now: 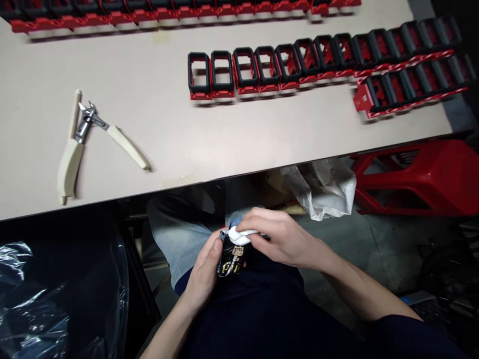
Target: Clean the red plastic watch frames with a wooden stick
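Below the table edge, over my lap, my left hand (204,274) is wrapped round a small black bottle (230,259) with a yellow and white printed label. My right hand (279,237) is closed on the bottle's white cap (239,235), fingers curled over its top. Both hands are close together and touching the bottle. On the table at the left lies a pair of cutting pliers (80,144) with cream handles, spread apart, well away from either hand.
Rows of black and red rectangular frame parts (284,67) stand on the beige table (157,99), with another row (149,15) along the far edge. A red plastic stool (419,177) and a crumpled plastic bag (325,187) sit under the table at right. Dark plastic sheeting (45,299) lies bottom left.
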A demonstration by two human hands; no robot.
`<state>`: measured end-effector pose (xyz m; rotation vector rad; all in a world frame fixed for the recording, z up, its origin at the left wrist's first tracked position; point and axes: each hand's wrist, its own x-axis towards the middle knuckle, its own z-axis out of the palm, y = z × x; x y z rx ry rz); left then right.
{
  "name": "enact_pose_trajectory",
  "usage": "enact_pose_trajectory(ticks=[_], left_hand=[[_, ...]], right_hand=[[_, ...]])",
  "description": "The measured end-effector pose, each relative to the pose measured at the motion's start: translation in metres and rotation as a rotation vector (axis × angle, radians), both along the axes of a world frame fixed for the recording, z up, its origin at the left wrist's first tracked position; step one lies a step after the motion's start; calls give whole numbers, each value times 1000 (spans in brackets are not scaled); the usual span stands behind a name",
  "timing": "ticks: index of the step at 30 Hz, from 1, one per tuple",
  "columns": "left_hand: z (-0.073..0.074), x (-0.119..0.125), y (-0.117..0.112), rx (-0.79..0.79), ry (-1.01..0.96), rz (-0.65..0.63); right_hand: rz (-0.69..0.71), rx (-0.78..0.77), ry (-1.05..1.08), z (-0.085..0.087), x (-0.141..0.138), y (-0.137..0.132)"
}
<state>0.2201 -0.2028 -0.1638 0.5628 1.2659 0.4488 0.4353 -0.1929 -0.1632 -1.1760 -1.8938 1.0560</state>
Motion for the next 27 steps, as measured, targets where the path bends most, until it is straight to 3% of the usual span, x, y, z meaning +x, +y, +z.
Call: enact_pose_trajectory(ticks=[5, 9, 12, 16, 20, 25, 27], left_hand=[[-2, -2, 1, 38, 48, 28], [-1, -5, 3, 12, 33, -39], [0, -7, 5, -5, 27, -54], [-2, -8, 8, -13, 37, -67], [-5, -11, 9, -33, 25, -83], [-8, -16, 10, -12, 53, -77], [-8, -17, 10, 0, 54, -89]], right_hand=[[97, 50, -100, -2, -1, 1], [-22, 94, -16, -10, -10, -1], [-18, 77, 4, -13, -15, -3], [-20, -220, 6, -7, -14, -2], [-191, -506, 32, -4, -17, -3], [-274, -571, 361, -13, -22, -11], [-281, -523, 329, -16, -22, -12]])
